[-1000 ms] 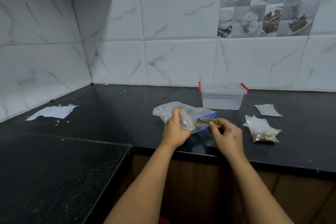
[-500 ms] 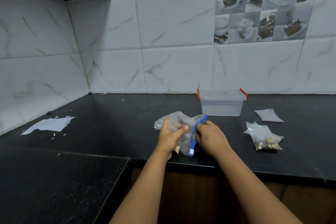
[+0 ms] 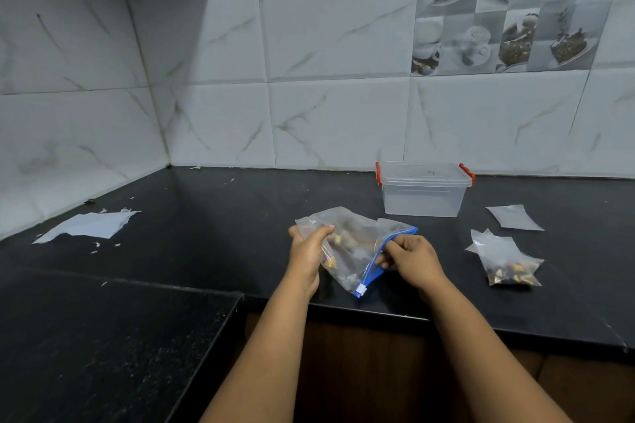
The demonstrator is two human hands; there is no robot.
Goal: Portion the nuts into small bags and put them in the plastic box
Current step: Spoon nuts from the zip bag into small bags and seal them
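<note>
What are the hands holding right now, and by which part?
Both hold the zip bag of nuts: the left hand grips its closed end, the right hand pinches the blue zipper edge.

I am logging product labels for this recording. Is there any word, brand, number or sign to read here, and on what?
None can be read.
Plastic box: a small dark mark on its lid, too small to read.
Zip bag, small bags, wall tiles: no lettering visible.

Black counter (image 3: 213,216), plastic box (image 3: 424,196), filled bag (image 3: 507,263), torn paper (image 3: 89,225)
</note>
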